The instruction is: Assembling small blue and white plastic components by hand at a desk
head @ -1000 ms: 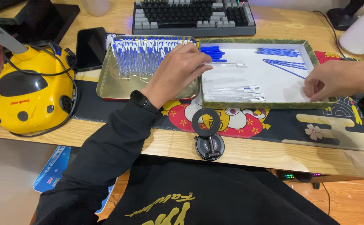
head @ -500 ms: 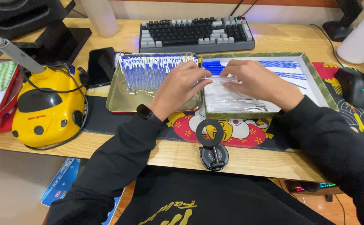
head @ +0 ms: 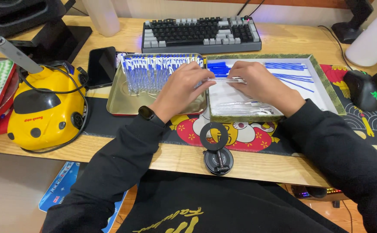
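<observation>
Both grips pinch one slim clear packet [head: 225, 80], left hand [head: 180, 88] at its left end, right hand [head: 262, 84] at its right. Packet's long axis runs left-right, held above seam between gold tray [head: 119, 103] and white-lined tray [head: 326, 86] on desk [head: 283, 43]. Hands equally near.

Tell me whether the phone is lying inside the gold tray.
No, the phone lies on the desk left of the gold tray.

a keyboard [head: 201, 32] is set along the desk's far edge, a yellow machine [head: 46, 110] at its left edge, a phone [head: 101, 66] beside it, a mouse [head: 363, 89] near the right edge.
</observation>
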